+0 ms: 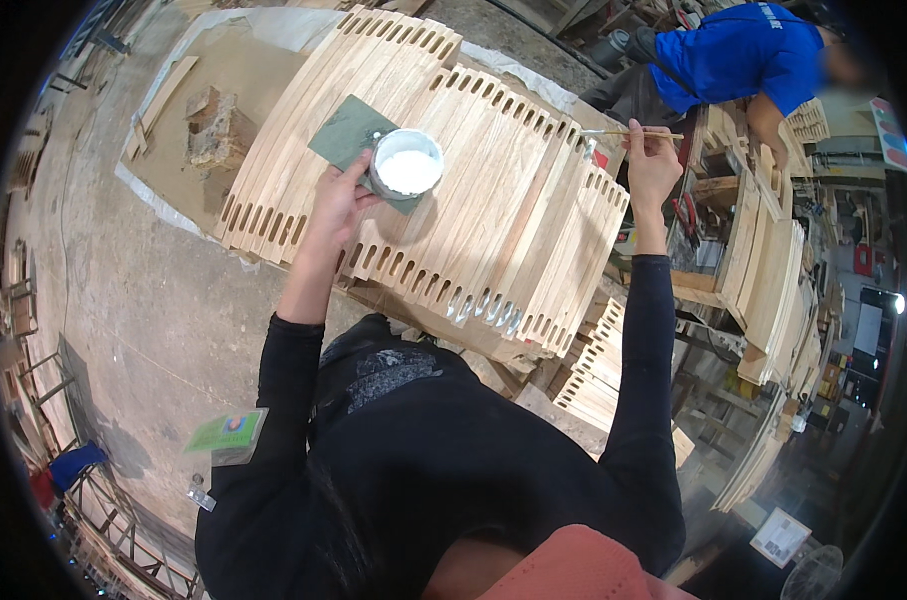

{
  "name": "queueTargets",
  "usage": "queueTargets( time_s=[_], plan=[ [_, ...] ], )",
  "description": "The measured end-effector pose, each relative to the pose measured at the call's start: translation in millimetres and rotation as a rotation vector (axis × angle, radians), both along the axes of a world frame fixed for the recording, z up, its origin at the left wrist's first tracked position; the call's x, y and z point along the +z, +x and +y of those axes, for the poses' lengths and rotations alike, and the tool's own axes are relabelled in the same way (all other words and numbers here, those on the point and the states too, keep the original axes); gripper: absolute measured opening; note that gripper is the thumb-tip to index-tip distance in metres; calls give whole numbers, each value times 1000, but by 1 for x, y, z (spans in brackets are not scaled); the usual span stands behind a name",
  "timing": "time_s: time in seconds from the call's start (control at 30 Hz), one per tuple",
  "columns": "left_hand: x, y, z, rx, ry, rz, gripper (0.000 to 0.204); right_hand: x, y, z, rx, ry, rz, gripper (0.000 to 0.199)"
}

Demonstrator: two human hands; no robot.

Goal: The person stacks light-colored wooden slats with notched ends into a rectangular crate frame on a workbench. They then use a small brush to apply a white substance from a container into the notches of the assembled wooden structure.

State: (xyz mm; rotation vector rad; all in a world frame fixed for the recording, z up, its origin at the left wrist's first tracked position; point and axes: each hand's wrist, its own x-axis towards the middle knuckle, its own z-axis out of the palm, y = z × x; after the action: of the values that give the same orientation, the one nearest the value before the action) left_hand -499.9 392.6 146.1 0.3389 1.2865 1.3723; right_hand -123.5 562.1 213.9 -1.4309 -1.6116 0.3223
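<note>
My left hand (342,200) is closed on a round white tub (378,172) with white paste or liquid (407,174) inside. Under the tub is a grey-green square sheet (342,128); whether my fingers also grip it is hidden. Over the far right side of the slats, my right hand (654,172) pinches a thin brush (660,134) by its wooden handle. Its pale tip points left, close to the slats' slotted far ends. The pale wooden slats (494,170) lie side by side, with oval slots at both ends. Several near-end slots look shiny and wet (484,306).
Left of the slats, a rough wood block (214,130) and a loose strip (164,105) lie on the sheet-covered table (259,60). More slotted slats (596,365) are stacked lower right. A co-worker in a blue shirt (739,60) bends over wooden frames (754,260) at right.
</note>
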Motion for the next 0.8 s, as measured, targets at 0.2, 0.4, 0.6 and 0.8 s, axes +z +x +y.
queueTargets(
  time_s=[0.2, 0.4, 0.6, 0.8],
  plan=[
    [0, -2, -3, 3, -6, -10, 36, -7, 12, 5, -4, -15, -76, 27],
    [-5, -6, -2, -62, 0, 10, 43, -6, -3, 9, 59, -37, -198, 26],
    [-1, -4, -3, -24, 7, -18, 34, 1, -4, 13, 79, -146, -387, 29],
    [-5, -5, -2, -51, -21, 13, 35, 5, -9, 19, 138, -124, -251, 28]
  ],
)
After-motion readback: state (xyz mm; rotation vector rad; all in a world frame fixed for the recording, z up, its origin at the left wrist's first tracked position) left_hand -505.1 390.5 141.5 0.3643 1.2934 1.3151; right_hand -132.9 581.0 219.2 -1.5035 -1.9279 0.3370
